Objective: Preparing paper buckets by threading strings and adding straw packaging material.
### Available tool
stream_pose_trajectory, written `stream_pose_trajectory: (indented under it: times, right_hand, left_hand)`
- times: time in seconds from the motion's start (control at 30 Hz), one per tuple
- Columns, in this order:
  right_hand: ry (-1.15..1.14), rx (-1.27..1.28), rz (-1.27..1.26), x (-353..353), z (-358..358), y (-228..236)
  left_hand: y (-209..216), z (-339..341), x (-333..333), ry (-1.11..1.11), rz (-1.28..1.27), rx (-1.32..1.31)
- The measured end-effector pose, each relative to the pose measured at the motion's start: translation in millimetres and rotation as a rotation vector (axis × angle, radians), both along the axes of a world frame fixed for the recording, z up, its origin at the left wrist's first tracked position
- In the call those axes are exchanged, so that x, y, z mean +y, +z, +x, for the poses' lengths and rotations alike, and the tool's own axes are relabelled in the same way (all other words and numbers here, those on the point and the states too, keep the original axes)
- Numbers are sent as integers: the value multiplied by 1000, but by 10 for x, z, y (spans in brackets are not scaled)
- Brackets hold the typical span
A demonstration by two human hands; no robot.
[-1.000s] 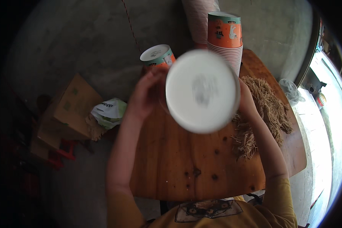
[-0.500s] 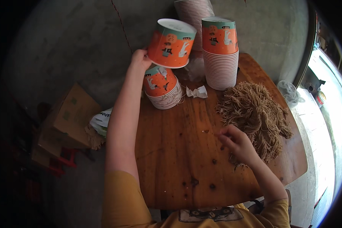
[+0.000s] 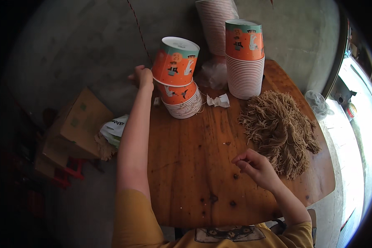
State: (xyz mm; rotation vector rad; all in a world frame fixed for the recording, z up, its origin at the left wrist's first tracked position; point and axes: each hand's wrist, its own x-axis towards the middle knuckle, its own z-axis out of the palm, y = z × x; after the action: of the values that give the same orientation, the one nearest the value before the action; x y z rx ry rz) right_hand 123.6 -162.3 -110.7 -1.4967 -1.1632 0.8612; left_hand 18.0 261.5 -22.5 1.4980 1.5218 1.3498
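An orange and green paper bucket [image 3: 176, 62] sits upside down and tilted on a shorter stack of similar upturned buckets [image 3: 182, 101] at the far left of the table. Beside its left rim is my left hand [image 3: 143, 77], open, its fingers apart and off the bucket. My right hand [image 3: 258, 168] hovers over the table's right half, fingers curled toward the thumb with nothing visible in them. Just beyond it lies a heap of brown, crinkled strands [image 3: 281, 130]. Some pale string hangs around the shorter stack.
A taller stack of upturned buckets [image 3: 244, 76] stands at the back, with another stack [image 3: 215, 29] behind it. A crumpled white paper [image 3: 218, 100] and a clear plastic bag [image 3: 214, 74] lie between stacks on the wooden table [image 3: 186, 165]. Cardboard boxes [image 3: 82, 124] stand at left.
The bucket my left hand held has come down onto the shorter stack, and that hand has let go and moved slightly left. My right hand has dropped a little nearer to me.
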Motion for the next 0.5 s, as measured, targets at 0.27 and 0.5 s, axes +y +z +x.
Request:
stream_pose_trajectory:
  times: [0.27, 0.5]
  right_hand:
    - [-69, -120, 161, 411, 348, 503]
    - [-211, -251, 318, 998, 969, 670]
  left_hand:
    - [-123, -144, -460, -262, 809, 376]
    - [-504, -239, -224, -350, 626, 18]
